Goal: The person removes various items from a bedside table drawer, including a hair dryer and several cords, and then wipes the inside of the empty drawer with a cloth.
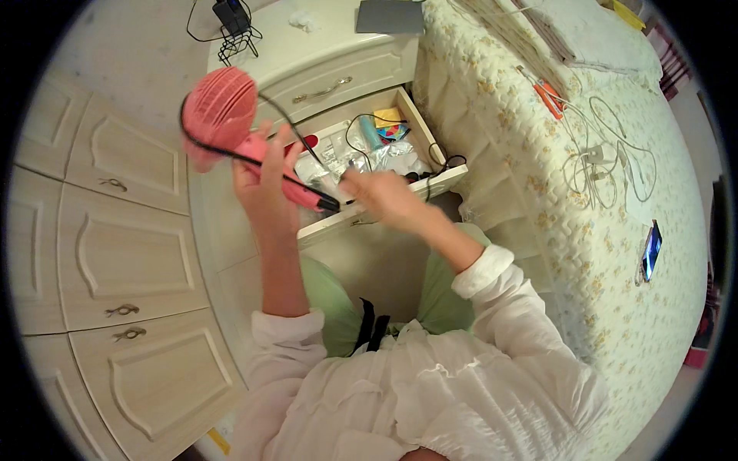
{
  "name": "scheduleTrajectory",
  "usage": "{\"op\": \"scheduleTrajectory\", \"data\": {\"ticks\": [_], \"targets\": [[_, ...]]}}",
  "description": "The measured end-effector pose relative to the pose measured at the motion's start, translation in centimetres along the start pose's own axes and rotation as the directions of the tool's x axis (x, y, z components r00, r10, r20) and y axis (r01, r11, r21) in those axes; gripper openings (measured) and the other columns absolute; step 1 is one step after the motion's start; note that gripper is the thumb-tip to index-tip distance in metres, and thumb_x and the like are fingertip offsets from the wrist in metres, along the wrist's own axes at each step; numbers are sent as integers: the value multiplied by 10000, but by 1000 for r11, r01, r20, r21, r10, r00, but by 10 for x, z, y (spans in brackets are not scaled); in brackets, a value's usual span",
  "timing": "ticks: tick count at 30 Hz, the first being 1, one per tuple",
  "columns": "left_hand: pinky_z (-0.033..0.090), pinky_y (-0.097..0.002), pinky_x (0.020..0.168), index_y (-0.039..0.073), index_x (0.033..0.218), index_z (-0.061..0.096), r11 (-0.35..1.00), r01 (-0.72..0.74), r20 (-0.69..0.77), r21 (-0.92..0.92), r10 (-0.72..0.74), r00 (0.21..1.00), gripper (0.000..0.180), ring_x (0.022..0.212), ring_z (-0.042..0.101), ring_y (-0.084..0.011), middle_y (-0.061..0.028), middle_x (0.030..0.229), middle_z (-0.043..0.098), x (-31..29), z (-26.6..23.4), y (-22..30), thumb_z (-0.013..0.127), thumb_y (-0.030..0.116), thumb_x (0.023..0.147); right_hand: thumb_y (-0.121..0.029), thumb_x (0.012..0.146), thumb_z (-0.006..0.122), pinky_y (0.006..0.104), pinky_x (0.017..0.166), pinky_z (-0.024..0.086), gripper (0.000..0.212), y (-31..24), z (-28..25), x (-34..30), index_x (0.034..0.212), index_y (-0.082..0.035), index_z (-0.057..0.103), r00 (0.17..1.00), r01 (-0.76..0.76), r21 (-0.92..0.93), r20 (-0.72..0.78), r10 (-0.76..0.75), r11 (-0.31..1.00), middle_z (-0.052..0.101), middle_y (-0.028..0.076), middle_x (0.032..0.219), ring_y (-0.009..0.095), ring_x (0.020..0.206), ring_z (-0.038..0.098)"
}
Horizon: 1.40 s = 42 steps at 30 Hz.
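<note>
My left hand (265,165) is closed around the handle of a pink hair dryer (221,107) with a ribbed, rounded head, raised above the left side of an open drawer (448,181). A black cord (288,121) loops around the dryer's head and runs down along its handle. Slightly blurred, my right hand (384,198) is closed on the cord over the drawer's front, its fingertips partly hidden. Inside the drawer lie clear plastic packets (336,146), a teal tube (371,132), a yellow packet (388,117) and another thin black cable (350,129).
A cream nightstand (269,46) holds the drawer and carries a dark flat panel (390,17) and a black device (232,17). Cabinets (127,269) line the left. The flowered bed (553,223) on the right bears white cables (596,157), an orange item (548,100) and a phone (652,251).
</note>
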State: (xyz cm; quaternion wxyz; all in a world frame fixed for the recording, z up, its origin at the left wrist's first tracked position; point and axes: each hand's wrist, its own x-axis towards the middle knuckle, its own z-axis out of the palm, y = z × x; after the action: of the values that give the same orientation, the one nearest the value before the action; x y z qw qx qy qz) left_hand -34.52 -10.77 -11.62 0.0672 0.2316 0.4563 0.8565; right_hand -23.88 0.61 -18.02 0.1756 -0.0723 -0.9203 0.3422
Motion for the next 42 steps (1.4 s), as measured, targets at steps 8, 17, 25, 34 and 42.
{"op": "scheduleTrajectory", "data": {"ticks": [8,17,25,34,42], "targets": [[511,-287,621,-20,1072,439,993,118,-40,29,-117,992,286,765,611,-182,-143,1068,565,13,4,-5,599,70,852,-220,890,524,442,519,432,187,-14,39,-27,886,-35,549,990,135,33,24,-136,990,556,176,645,366,594,560],[441,-327,779,-20,1110,494,478,-364,206,799,350,914,509,852,562,-237,-131,962,586,30,-21,-18,757,195,730,-180,863,574,404,514,437,158,-62,-43,-44,860,-22,566,932,289,187,169,-320,939,572,134,655,330,589,573],[454,-273,654,-15,1174,478,823,199,367,532,-436,822,630,741,548,-133,-60,861,565,-19,-31,-3,776,263,695,-70,733,723,230,513,407,138,-49,-121,22,738,7,610,996,90,346,-8,-93,934,616,26,676,66,590,535],[394,-213,523,11,936,568,718,281,484,636,-655,580,375,578,481,-66,5,698,536,-29,-40,23,769,146,650,-69,700,754,166,491,299,184,-11,-152,51,712,-71,571,979,-30,612,178,-100,790,495,-88,609,-8,548,402],[358,-238,381,-42,997,492,812,578,466,80,-543,699,437,419,468,-105,-65,645,537,-33,-54,39,715,101,649,-103,784,696,178,519,343,107,56,-135,34,790,-57,600,986,-125,557,162,40,821,527,-77,653,7,590,453]]}}
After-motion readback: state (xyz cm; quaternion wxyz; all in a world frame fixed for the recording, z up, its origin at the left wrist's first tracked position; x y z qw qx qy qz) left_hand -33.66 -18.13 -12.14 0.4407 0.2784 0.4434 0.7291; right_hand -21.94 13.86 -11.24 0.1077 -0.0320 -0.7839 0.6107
